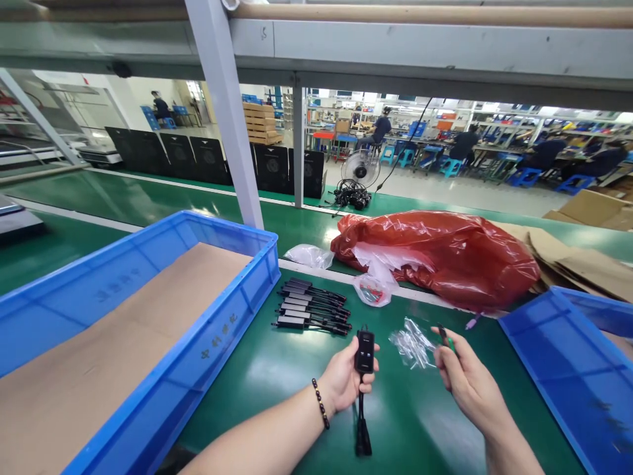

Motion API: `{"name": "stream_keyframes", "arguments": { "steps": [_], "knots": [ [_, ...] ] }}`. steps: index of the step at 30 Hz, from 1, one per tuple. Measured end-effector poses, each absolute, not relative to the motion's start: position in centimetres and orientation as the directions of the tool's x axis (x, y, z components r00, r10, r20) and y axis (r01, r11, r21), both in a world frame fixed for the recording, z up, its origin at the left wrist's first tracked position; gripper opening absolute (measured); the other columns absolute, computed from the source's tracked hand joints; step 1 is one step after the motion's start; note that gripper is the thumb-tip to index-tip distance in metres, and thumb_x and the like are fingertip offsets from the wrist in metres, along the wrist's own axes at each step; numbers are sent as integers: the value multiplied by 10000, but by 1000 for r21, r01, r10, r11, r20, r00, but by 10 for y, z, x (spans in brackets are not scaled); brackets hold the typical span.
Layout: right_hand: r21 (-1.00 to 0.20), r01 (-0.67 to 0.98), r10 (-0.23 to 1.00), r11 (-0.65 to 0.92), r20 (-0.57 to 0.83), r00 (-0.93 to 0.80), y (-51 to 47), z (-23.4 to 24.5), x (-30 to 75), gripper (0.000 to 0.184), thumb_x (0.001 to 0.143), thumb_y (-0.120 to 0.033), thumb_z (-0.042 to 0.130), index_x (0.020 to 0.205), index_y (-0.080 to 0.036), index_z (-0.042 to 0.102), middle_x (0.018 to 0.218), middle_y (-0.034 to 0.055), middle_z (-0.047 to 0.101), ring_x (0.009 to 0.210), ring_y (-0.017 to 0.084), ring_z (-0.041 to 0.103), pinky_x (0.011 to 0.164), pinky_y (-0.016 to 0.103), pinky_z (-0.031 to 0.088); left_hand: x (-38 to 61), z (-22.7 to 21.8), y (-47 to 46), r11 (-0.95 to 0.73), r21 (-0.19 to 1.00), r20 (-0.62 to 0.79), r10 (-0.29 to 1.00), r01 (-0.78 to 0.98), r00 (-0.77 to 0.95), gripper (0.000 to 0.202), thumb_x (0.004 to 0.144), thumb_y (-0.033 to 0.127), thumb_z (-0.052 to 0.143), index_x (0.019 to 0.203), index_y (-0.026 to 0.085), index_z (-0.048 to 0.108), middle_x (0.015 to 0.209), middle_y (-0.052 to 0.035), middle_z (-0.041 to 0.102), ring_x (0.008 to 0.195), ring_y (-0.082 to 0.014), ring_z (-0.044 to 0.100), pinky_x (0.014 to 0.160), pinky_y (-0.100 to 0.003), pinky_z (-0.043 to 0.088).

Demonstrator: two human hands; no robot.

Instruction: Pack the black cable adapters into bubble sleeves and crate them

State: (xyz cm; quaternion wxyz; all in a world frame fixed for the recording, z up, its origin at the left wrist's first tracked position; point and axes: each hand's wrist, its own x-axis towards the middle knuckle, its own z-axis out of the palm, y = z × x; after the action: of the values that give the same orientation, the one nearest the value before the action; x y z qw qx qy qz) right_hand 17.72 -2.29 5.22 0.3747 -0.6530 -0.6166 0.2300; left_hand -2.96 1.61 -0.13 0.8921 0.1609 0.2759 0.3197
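My left hand [343, 376] is closed around a small black controller box [365, 351] with two small light marks on its face. Short black cables hang down from it to a thick connector end. A slim black-and-green item [446, 339] is pinched in my right hand [465, 376]; its kind cannot be made out. Just left of that hand lies a clear plastic bag of thin transparent pieces [413, 343]. Beyond my left hand, several similar black boxes with cables [311, 307] lie in a row on the green tabletop [257, 369].
A blue crate [232, 323] lined with cardboard stands at left, another blue crate [558, 356] at right. Behind lie a red plastic bag [445, 257], a small bag with red bits [374, 290] and flattened cardboard [578, 257]. A metal post [225, 112] rises beside the left crate.
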Motion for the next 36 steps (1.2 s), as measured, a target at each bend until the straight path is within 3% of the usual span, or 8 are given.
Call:
{"name": "stream_keyframes", "arguments": {
  "steps": [2, 6, 11, 24, 29, 36],
  "knots": [
    [-721, 683, 974, 116, 217, 64, -9, 54, 160, 316, 857, -422, 337, 1064, -220, 467, 598, -26, 539, 457, 116, 502, 454, 228, 427, -29, -2, 16, 727, 484, -391, 677, -487, 623, 513, 763, 583, 439, 971, 119, 511, 648, -9, 493, 423, -53, 362, 432, -203, 125],
    [-554, 796, 935, 244, 353, -41, 4, 36, 138, 258, 864, -382, 333, 944, -211, 508, 823, 52, 639, 710, 169, 614, 626, 278, 484, -27, -4, 14, 681, 535, -385, 724, -501, 573, 509, 726, 602, 484, 938, 140, 478, 644, 1, 500, 414, -41, 351, 421, -198, 115],
    [-416, 864, 922, 284, 366, -127, 4, 14, 126, 281, 897, -344, 270, 814, -219, 508, 675, 24, 602, 587, 153, 587, 530, 259, 444, -22, -8, 10, 630, 578, -374, 769, -518, 518, 478, 698, 611, 512, 858, 168, 430, 658, 2, 524, 418, -38, 359, 409, -192, 131],
    [-180, 941, 878, 287, 442, -183, 8, -2, 117, 325, 913, -327, 295, 707, -198, 510, 620, 3, 541, 561, 110, 530, 531, 211, 348, -22, -7, 7, 604, 610, -343, 785, -514, 516, 453, 727, 579, 502, 928, 179, 441, 687, 13, 502, 440, -35, 370, 407, -183, 155],
    [-236, 942, 903, 240, 410, -128, 7, 0, 114, 347, 913, -352, 274, 700, -200, 500, 624, 6, 535, 556, 113, 522, 527, 215, 339, -22, -4, 7, 606, 611, -358, 785, -508, 505, 453, 711, 588, 514, 894, 184, 426, 678, 15, 500, 439, -37, 373, 406, -183, 155],
    [-590, 796, 988, 135, 143, -62, 7, 14, 108, 389, 894, -441, 267, 608, -214, 401, 513, -38, 508, 486, 103, 496, 503, 202, 359, -23, -1, 7, 623, 605, -367, 771, -497, 520, 508, 690, 602, 529, 963, 184, 434, 679, 15, 490, 436, -38, 377, 404, -181, 155]
  ]
}}
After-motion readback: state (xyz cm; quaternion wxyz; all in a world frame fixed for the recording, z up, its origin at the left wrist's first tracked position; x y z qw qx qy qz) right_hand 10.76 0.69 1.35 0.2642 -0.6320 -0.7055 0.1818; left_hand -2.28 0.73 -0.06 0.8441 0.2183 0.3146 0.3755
